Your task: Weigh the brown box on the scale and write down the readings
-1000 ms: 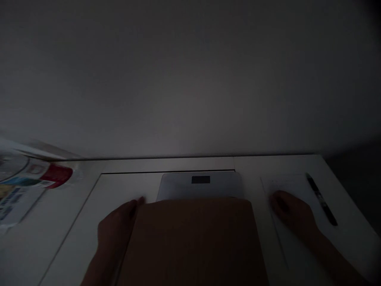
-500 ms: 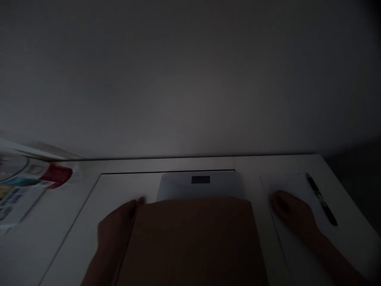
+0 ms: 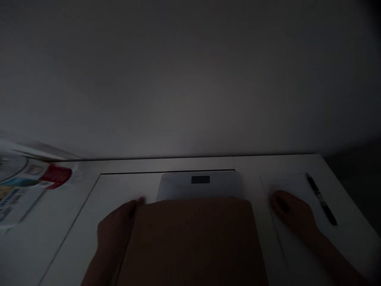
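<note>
A brown cardboard box (image 3: 196, 242) fills the lower middle, covering the near part of a flat pale scale (image 3: 175, 186). The scale's small display (image 3: 200, 179) is dark, with no digits readable. Beside the box's upper left edge is my left hand (image 3: 116, 222), a fingertip reaching past the corner and the thumb a little apart. Whether it touches the cardboard I cannot tell. To the right, away from the box, my right hand (image 3: 293, 210) rests on a sheet of white paper (image 3: 288, 182), fingers curled in with nothing visible in them.
A black pen (image 3: 321, 198) lies along the paper's right side. At the far left stands a clear container with a red-ended label (image 3: 56, 175), near some printed sheets (image 3: 18, 204). The white tabletop (image 3: 125, 186) meets a grey wall (image 3: 190, 87) behind. Light is dim.
</note>
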A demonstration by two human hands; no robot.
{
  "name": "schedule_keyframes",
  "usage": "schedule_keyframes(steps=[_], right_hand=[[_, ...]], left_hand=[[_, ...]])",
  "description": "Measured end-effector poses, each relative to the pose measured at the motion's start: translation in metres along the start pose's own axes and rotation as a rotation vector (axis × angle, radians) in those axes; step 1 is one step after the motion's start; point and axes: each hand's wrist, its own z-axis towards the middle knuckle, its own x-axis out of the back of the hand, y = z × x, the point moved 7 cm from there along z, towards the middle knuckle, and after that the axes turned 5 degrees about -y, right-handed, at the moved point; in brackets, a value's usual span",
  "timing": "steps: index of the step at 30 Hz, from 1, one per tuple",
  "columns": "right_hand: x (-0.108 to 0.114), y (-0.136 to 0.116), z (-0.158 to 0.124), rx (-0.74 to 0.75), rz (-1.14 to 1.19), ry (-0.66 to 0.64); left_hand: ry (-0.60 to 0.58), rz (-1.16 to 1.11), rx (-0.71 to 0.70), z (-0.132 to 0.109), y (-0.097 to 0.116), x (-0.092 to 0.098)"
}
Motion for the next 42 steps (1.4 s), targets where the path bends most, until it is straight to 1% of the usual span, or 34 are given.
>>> schedule_keyframes(steps=[3,5,10,12,16,19,23,25,30,32,36,38,42], right_hand=[[0.001,-0.001,0.000,-0.005,0.002,0.008],[0.000,0.000,-0.001,-0.003,0.002,0.005],[-0.002,0.001,-0.001,-0.001,-0.006,-0.006],[-0.003,0.002,-0.001,-0.010,-0.005,-0.008],[-0.004,0.004,-0.001,-0.015,-0.007,-0.018],[-0.004,0.003,-0.001,-0.006,-0.010,-0.013],[-0.002,0.002,-0.001,-0.002,-0.006,0.000],[-0.001,0.002,-0.001,-0.001,-0.004,0.002],[-0.005,0.004,-0.001,-0.001,-0.018,-0.008],[-0.005,0.004,-0.001,0.000,-0.024,-0.002],[-0.003,0.003,-0.001,0.011,-0.005,0.003],[-0.001,0.002,-0.001,0.015,0.000,0.006],[-0.001,0.002,-0.001,0.007,-0.013,0.002]], left_hand=[[-0.135,0.025,0.043,0.001,-0.001,-0.005],[-0.174,0.048,0.050,0.002,-0.002,-0.007],[-0.084,0.061,0.045,0.004,-0.010,-0.008],[-0.070,0.041,0.031,0.004,-0.011,-0.010],[-0.112,0.039,0.070,0.003,-0.009,-0.009],[-0.150,0.077,0.065,0.002,-0.003,-0.007],[-0.115,0.092,0.042,-0.001,0.002,-0.002],[-0.117,0.079,0.031,-0.002,0.005,-0.001],[-0.207,0.086,0.122,-0.003,0.004,-0.001],[-0.195,0.074,0.099,0.000,0.002,-0.003],[-0.087,0.035,0.031,0.007,-0.011,-0.011],[-0.055,0.019,0.020,0.008,-0.015,-0.014],[-0.042,-0.025,0.023,0.005,-0.013,-0.013]])
